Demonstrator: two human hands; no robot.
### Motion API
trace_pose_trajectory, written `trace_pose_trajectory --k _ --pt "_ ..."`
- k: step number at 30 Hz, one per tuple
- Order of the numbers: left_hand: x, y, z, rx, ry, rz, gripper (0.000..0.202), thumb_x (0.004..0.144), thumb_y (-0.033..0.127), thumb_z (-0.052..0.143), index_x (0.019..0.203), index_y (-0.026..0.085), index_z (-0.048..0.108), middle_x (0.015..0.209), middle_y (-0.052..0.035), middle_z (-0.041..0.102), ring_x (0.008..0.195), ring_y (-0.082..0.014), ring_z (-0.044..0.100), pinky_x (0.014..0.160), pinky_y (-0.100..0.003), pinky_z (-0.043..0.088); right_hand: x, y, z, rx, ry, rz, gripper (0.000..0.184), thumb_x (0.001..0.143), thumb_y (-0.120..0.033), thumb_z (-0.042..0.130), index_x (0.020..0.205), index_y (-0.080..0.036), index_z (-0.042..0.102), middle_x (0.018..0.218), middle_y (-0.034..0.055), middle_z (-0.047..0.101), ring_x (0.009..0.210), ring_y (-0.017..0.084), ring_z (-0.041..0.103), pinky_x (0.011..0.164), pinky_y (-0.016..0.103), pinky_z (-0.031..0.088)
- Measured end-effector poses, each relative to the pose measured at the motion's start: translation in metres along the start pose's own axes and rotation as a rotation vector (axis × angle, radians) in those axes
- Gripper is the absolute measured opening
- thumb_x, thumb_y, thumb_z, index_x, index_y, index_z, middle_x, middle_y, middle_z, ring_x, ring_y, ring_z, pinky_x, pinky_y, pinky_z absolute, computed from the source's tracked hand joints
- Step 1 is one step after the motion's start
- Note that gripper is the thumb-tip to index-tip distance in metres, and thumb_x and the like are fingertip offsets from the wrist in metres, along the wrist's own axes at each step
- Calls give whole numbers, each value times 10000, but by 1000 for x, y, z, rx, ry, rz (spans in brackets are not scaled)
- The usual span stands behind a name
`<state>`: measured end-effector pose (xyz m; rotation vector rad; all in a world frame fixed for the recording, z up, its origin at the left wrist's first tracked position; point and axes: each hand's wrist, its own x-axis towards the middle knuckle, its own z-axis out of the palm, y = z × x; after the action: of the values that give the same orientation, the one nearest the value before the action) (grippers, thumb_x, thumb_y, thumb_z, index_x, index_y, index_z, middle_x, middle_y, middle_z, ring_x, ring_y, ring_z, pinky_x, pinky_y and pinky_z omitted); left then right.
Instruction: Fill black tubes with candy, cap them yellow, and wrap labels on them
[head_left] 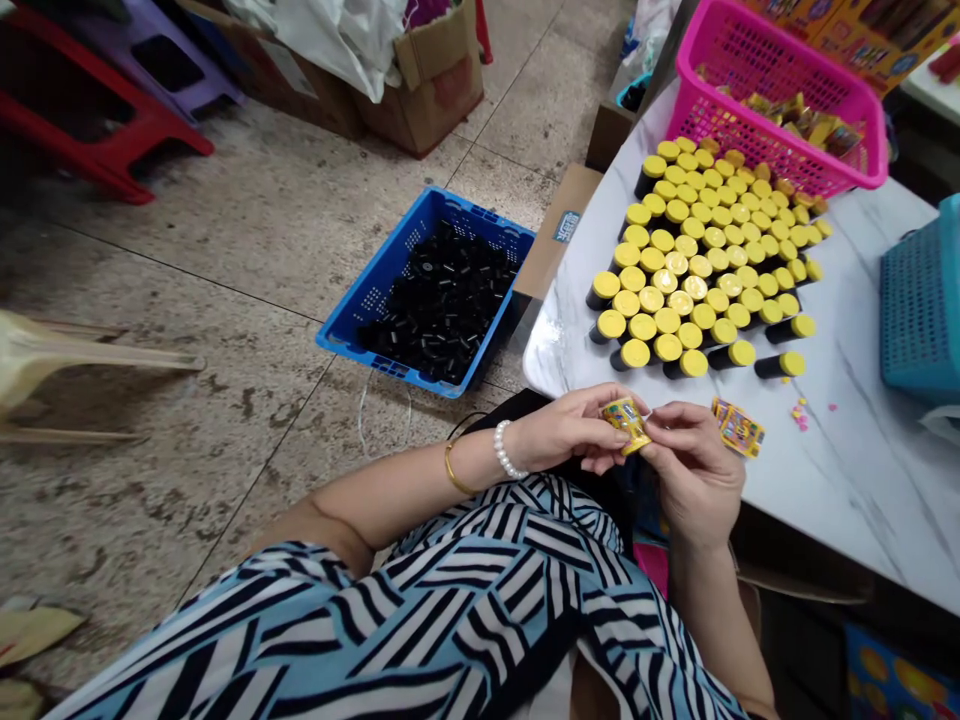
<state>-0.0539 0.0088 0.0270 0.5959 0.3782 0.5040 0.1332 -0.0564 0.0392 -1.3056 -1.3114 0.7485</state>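
Note:
Near the table's front edge, my left hand (574,430) is closed around a small yellow printed tube (621,415) with a coloured label. The thumb and fingertips of my right hand (697,470) pinch the tube's yellow end. My fingers cover part of the tube. Just beyond my right hand, a small stack of yellow printed labels (741,430) lies on the white marbled table (840,490). Many black tubes with yellow caps (703,316) stand in close rows ahead of my hands. A few front ones lean or lie tilted.
A pink basket (780,150) holding yellow packets sits behind the tubes. At the right edge is a turquoise basket (919,310). Left of the table, a blue crate (352,330) holds black pieces. Pink and yellow bits (801,415) lie on the tabletop.

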Motion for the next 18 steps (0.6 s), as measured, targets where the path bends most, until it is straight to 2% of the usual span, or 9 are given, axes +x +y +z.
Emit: trace_pose_trajectory --k 3,6,7,9,11,13,15,18 --pt "-1 -1 1 13 9 0 394 785 328 851 1043 159 605 758 -2 663 537 -84 613 457 -162 432 -2 4 4 -46 63 -37 154 798 -173 858 897 -288 837 913 21 732 865 165 710 800 329 604" --pt "1 1 6 40 22 -32 377 820 409 833 948 166 575 680 15 653 443 -73 570 387 -153 393 -3 7 4 -57 109 -12 106 830 -214 835 916 -275 831 960 31 744 903 176 713 846 345 600" --pt "2 2 8 49 33 -45 387 832 439 825 929 168 566 652 21 647 412 -71 554 362 -151 372 -4 7 3 -26 87 23 174 846 -243 822 1016 -281 824 1023 44 751 924 183 717 852 352 605" --pt "6 2 10 71 67 -58 427 829 482 833 905 169 553 624 30 641 381 -66 537 335 -143 348 -5 6 0 64 -17 108 469 861 -289 810 1319 -316 718 1218 78 731 973 195 725 844 358 619" --pt "9 1 10 107 82 -54 477 805 524 853 886 166 550 596 41 621 367 -58 520 330 -136 341 -6 3 -1 61 -114 128 659 843 -281 826 1460 -344 602 1353 98 672 1056 211 716 854 356 626" --pt "10 -1 9 152 71 -42 522 806 599 829 877 156 561 580 41 605 365 -57 519 336 -133 347 -9 -2 -2 -95 -130 36 566 827 -226 832 1362 -323 676 1316 91 674 1123 225 692 902 355 618" --pt "7 -4 10 184 74 -38 556 848 671 752 933 146 587 597 26 619 372 -66 538 343 -136 361 -12 -10 -5 -268 -126 -68 410 855 -187 791 1247 -288 730 1186 80 706 1086 217 694 895 337 614" --pt "-3 -8 7 188 113 -96 575 927 640 675 1229 160 573 652 0 680 377 -89 561 346 -145 361 -5 -18 -18 -343 -243 -53 321 939 -214 690 1254 -266 722 1063 75 733 901 178 721 761 288 625"
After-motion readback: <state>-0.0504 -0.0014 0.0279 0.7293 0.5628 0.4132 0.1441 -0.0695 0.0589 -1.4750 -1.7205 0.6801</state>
